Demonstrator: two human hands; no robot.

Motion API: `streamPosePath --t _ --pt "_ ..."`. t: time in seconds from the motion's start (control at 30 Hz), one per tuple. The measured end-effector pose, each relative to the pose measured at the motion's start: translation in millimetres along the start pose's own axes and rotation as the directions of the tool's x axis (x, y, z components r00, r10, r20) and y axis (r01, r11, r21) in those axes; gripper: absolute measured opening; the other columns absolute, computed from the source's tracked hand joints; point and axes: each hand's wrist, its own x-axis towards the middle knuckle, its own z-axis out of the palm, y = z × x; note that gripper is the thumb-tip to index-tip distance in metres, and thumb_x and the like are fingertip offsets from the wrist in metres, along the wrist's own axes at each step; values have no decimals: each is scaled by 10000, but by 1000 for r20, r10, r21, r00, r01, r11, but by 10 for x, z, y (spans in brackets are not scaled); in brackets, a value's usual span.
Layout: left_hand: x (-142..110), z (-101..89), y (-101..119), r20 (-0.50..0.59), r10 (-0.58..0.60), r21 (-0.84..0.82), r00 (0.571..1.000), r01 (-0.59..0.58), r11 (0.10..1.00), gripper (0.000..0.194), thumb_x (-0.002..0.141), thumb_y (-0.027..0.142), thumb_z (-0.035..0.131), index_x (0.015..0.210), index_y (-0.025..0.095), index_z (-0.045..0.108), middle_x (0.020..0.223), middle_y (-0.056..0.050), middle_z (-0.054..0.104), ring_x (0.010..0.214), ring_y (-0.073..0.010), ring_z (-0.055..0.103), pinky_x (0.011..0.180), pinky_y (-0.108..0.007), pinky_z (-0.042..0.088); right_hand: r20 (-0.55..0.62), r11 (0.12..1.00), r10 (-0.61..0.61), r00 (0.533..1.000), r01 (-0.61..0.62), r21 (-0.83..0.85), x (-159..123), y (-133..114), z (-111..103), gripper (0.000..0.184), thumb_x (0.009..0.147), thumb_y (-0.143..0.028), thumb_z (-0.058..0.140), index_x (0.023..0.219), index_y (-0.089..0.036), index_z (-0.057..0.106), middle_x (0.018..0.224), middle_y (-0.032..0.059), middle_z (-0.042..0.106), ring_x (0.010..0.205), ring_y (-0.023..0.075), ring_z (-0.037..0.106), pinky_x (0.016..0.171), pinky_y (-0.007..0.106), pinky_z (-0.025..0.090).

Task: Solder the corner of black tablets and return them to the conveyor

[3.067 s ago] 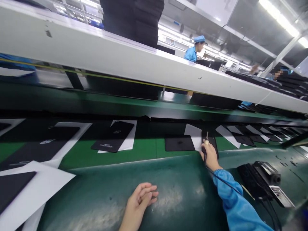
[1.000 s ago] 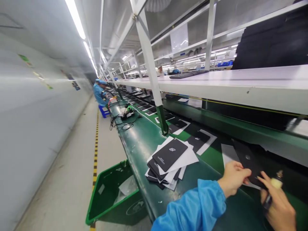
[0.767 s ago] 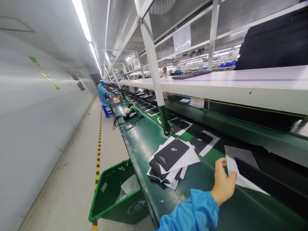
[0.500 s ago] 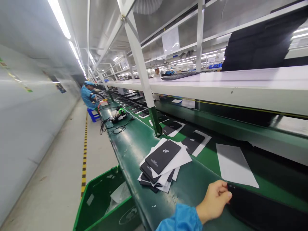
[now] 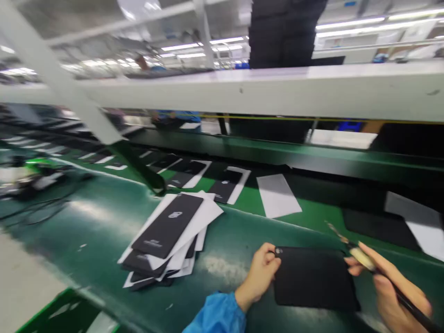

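The black panel [image 5: 315, 277], cut off by the edge a moment ago, now shows whole at lower right, within both hands' reach. My left hand [image 5: 258, 277] pinches its upper-left corner; my right hand [image 5: 393, 303], newly in view, grips a pen-like tool [image 5: 362, 259]. Blur hides whether it also touches the panel.

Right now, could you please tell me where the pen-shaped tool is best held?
Probably by the pale sleeve, coming from behind, as the right hand does: the metal tip points forward and left, clear of that hand, and the black rear end slants back right.
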Motion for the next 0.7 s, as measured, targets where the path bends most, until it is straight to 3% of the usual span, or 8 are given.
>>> streamPosePath --t 0.03,0.1,0.2,0.27,0.33,0.47,0.57,0.7 --pt "0 5 42 20 -7 -18 1000 7 1000 333 739 392 751 895 214 517 603 79 573 520 -85 539 486 -164 368 23 980 95 995 -97 173 -15 -97 7 392 1028 -447 477 1306 -203 604 961 124 717 886 305 711 787 438 600" --pt "6 10 108 63 -28 -59 998 31 998 374 733 422 768 910 214 513 672 48 654 579 -111 614 531 -185 433 16 857 203 979 -186 480 -16 -258 116 289 1014 -392 526 1229 -219 609 956 127 727 733 274 713 601 395 608" --pt "0 22 146 71 -54 -93 996 60 994 421 699 427 801 905 212 503 700 25 699 599 -133 654 550 -203 475 62 722 301 952 -270 637 -47 -369 346 216 959 -345 652 1125 -208 637 839 94 726 603 214 674 449 281 537" --pt "-12 32 144 46 -66 -85 997 69 994 408 702 404 799 901 208 502 681 29 701 576 -123 648 525 -185 459 87 716 316 945 -298 631 -109 -379 435 219 946 -351 680 1101 -197 662 786 77 719 562 194 655 427 256 514" --pt "-24 43 137 26 -72 -82 997 74 994 377 717 376 783 900 208 499 664 37 699 561 -115 643 510 -171 446 94 787 269 959 -275 552 -173 -373 449 248 944 -383 687 1096 -187 692 783 76 721 577 201 665 465 280 541" --pt "-31 57 133 10 -59 -107 998 59 993 341 733 350 762 888 210 493 657 41 700 547 -109 638 511 -173 451 135 939 26 990 -71 336 -194 -409 370 283 936 -442 690 1113 -224 722 840 66 730 722 236 703 640 331 595" --pt "-26 62 137 5 -46 -122 999 47 991 323 735 338 756 901 209 512 654 37 701 522 -105 625 514 -182 457 233 970 -86 969 28 242 -127 -502 340 159 958 -303 660 1087 -238 726 959 77 726 867 245 704 738 334 595" --pt "-22 66 155 -19 -49 -128 999 46 991 310 717 315 765 895 202 537 621 39 690 491 -103 606 500 -182 446 337 968 -141 931 58 245 -53 -594 359 135 939 -174 633 1028 -207 729 970 95 707 877 231 694 757 324 589"
